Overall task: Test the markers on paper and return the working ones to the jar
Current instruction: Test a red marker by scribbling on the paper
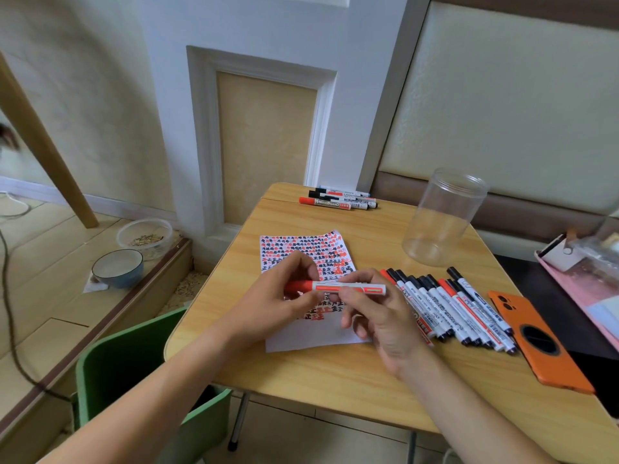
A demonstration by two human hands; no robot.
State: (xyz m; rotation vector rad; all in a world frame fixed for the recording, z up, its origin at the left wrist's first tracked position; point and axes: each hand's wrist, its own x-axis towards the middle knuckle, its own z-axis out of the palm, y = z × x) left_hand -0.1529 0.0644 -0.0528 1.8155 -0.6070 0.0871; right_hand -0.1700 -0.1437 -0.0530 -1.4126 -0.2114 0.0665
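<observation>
paper (301,336) on table (335,380), jar (442,217) behind marker row (452,309)

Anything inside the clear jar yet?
No markers show inside the jar; through its clear wall only the table and wall behind are seen. Both hands hold a red marker over the paper. Nothing covers the jar.

The red-capped marker (324,203) lying at the worktop's 12 o'clock edge reads "WHITEBOARD" along its barrel. The paper (303,252) is filled with rows of the character "正" in red and black. Print on the marker row (449,309) at 3 o'clock is too small to read.
</observation>
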